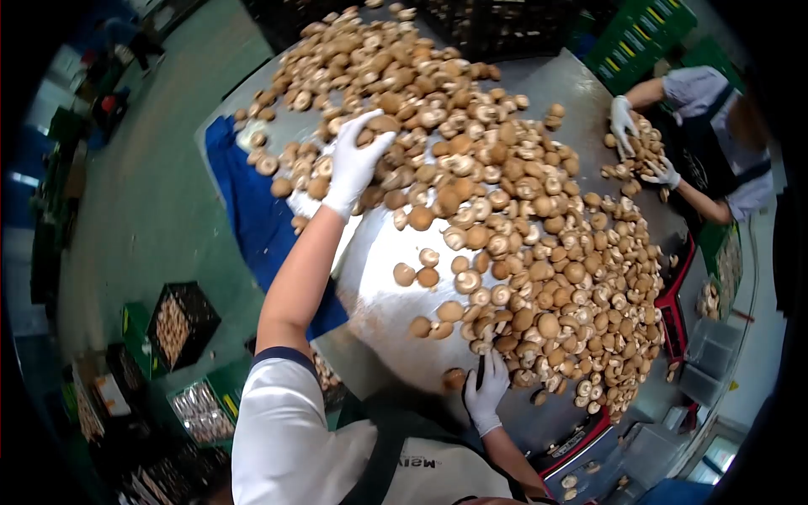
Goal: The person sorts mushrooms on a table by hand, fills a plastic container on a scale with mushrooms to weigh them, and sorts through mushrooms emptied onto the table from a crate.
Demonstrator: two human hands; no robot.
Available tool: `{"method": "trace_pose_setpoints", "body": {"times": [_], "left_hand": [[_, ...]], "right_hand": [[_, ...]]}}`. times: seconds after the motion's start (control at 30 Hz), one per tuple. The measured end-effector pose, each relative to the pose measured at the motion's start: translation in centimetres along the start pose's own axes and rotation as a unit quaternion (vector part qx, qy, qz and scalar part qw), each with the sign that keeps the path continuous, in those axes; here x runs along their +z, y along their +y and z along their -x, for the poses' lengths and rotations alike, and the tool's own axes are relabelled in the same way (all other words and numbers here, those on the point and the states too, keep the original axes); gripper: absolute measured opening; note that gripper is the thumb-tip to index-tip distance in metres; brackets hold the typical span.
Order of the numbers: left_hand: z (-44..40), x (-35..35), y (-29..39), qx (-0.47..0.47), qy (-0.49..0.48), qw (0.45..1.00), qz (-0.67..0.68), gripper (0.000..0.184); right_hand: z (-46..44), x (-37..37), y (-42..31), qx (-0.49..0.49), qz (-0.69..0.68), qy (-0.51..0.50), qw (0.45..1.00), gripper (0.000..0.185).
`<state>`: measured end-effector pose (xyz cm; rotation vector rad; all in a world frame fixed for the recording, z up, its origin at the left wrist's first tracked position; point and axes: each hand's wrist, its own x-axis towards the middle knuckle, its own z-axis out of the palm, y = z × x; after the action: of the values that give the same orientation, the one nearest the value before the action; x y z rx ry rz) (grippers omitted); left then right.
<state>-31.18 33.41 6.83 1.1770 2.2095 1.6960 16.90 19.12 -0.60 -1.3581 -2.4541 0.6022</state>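
A large heap of shiitake mushrooms (539, 278) with brown caps and pale stems spreads over a metal table (379, 269). My left hand (355, 164), in a white glove, reaches to the far left part of the heap. Its thumb and fingers curve around a brown-capped mushroom (383, 124); the fingers partly hide what lies beneath. Close to my body, my gloved right hand (488, 394) is at the heap's near edge. Its fingers stretch toward a pale-stemmed mushroom (482, 346), the thumb apart from them. A single mushroom (454, 380) lies left of that hand.
Blue cloth (252, 210) hangs over the table's left edge. Across the table, another person's gloved hands (624, 126) handle a small mushroom pile. Green crates (644, 38) are stacked behind. A black crate of mushrooms (178, 326) stands on the floor at left. Clear plastic bins (711, 358) sit at right.
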Motion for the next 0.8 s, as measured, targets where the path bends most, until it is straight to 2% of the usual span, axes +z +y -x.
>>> {"method": "trace_pose_setpoints", "body": {"times": [0.07, 0.13, 0.17, 0.2, 0.3, 0.33, 0.4, 0.47, 0.5, 0.53, 0.6, 0.67, 0.7, 0.73, 0.77, 0.8], "left_hand": [[3.9, -6.3, -2.0, -0.06, 0.087, 0.982, 0.154, 0.043], [8.2, -13.9, -1.5, -0.131, 0.199, 0.961, 0.138, 0.037], [10.1, -17.0, -1.5, -0.134, 0.273, 0.939, 0.163, 0.034], [12.1, -20.1, -1.6, -0.161, 0.327, 0.918, 0.153, 0.031], [17.4, -27.0, -6.0, -0.164, 0.434, 0.881, 0.093, 0.031], [19.3, -28.9, -10.9, -0.111, 0.463, 0.875, -0.084, 0.036], [22.1, -30.0, -13.6, -0.182, 0.443, 0.852, -0.212, 0.041], [24.6, -31.2, -17.3, -0.26, 0.336, 0.9, -0.094, 0.048], [26.1, -31.3, -19.5, -0.319, 0.268, 0.898, -0.141, 0.054], [27.4, -30.8, -21.0, -0.368, 0.193, 0.889, -0.19, 0.059], [28.1, -28.6, -19.6, -0.405, 0.179, 0.843, -0.306, 0.069], [27.3, -27.7, -17.7, -0.318, 0.184, 0.872, -0.323, 0.068], [26.6, -26.6, -15.7, -0.253, 0.185, 0.895, -0.316, 0.064], [25.7, -25.4, -13.1, -0.188, 0.191, 0.913, -0.308, 0.061], [24.4, -23.6, -9.4, -0.128, 0.191, 0.928, -0.291, 0.054], [23.4, -21.7, -7.3, -0.075, 0.159, 0.944, -0.278, 0.052]], "right_hand": [[-0.1, 0.1, 0.0, -0.004, 0.002, -0.001, 1.0, 0.059], [-0.4, -0.1, -0.3, -0.021, 0.01, -0.007, 1.0, 0.06], [-0.3, 0.1, -0.1, -0.034, 0.023, -0.004, 0.999, 0.06], [-0.3, 0.3, 0.0, -0.045, 0.037, 0.005, 0.998, 0.061], [-0.2, 0.5, -0.2, -0.05, 0.058, 0.007, 0.997, 0.063], [-0.2, 0.6, -0.1, -0.053, 0.065, 0.013, 0.996, 0.063], [-0.6, 0.7, -0.9, -0.069, 0.056, 0.008, 0.996, 0.064], [-0.6, 0.4, -0.2, -0.072, 0.049, 0.007, 0.996, 0.064], [-0.7, -0.3, -0.8, -0.07, 0.043, 0.005, 0.997, 0.063], [-0.9, -0.6, -1.6, -0.068, 0.037, 0.005, 0.997, 0.062], [-0.6, -0.9, -2.5, -0.01, -0.008, 0.015, 1.0, 0.059], [0.6, -0.9, -3.9, 0.023, -0.031, 0.073, 0.997, 0.057], [1.2, -1.3, -5.2, 0.011, -0.034, 0.086, 0.996, 0.05], [1.7, -1.9, -6.9, -0.026, -0.05, 0.075, 0.996, 0.042], [1.5, -3.1, -9.4, -0.041, -0.137, -0.009, 0.99, 0.037], [2.2, -2.1, -9.6, -0.122, -0.147, -0.026, 0.981, 0.037]]}}
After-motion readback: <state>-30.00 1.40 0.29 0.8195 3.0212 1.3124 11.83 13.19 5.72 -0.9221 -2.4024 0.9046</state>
